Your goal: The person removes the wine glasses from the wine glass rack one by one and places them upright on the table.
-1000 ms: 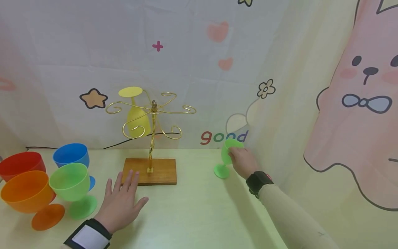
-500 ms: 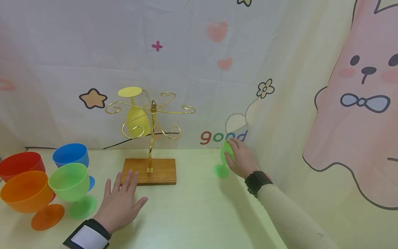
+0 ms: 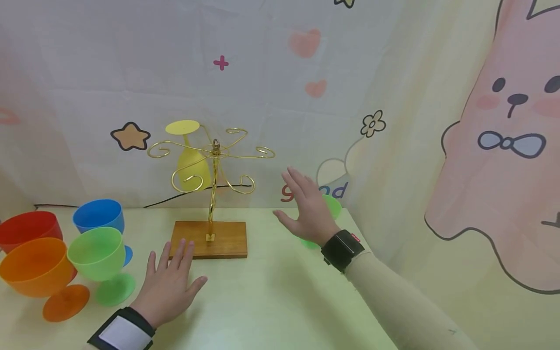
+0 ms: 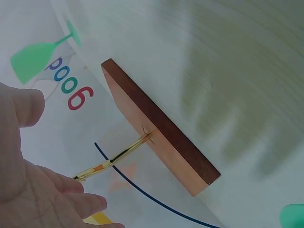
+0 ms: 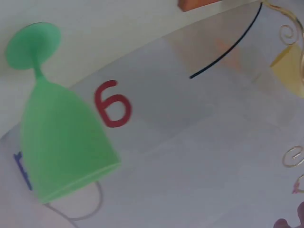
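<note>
My right hand (image 3: 311,211) is raised with fingers extended and thumb apart, holding nothing. Behind it, partly hidden in the head view, stands a green plastic goblet (image 3: 333,206); the right wrist view shows that goblet (image 5: 66,137) whole, upright on its round foot. My left hand (image 3: 168,291) has its fingers spread, the fingertips overlapping the near left edge of a wooden base (image 3: 229,240). From this base rises a gold metal stand (image 3: 213,194) with several curled arms. A yellow goblet (image 3: 195,170) hangs upside down by its foot from a rear left arm.
On the left of the table (image 3: 245,301), several goblets stand close together: red (image 3: 30,226), blue (image 3: 98,214), orange (image 3: 35,267) and light green (image 3: 96,255). A printed cloth (image 3: 262,73) hangs behind the table, with a black cord (image 3: 166,200) along its lower part.
My right hand has let go of the green goblet at the right and moved up and left from it, the fingers straightening. The left hand has stayed in place.
</note>
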Demonstrator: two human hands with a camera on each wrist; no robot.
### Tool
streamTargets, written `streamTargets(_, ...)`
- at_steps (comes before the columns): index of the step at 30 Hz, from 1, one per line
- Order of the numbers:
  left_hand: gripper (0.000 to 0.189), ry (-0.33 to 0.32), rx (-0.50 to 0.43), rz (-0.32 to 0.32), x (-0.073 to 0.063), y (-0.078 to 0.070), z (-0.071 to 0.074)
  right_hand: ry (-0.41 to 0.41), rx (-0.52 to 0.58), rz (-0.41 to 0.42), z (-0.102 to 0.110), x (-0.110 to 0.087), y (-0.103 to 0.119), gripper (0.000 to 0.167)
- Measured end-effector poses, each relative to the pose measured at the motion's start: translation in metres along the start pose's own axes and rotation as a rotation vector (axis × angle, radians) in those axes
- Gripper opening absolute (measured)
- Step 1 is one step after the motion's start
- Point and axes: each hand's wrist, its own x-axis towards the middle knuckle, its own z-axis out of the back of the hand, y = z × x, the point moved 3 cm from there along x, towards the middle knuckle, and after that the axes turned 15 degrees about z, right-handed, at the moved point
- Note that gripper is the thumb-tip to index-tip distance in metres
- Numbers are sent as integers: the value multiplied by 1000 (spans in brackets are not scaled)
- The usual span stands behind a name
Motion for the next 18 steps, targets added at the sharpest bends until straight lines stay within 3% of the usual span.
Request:
streamTargets(9,90,23,-1,12,-4,1,-1,-3,27,190,1,59,40,78)
streamTargets(18,87,34,9,27,-11,3,-1,24,58,250,-8,81,51,76)
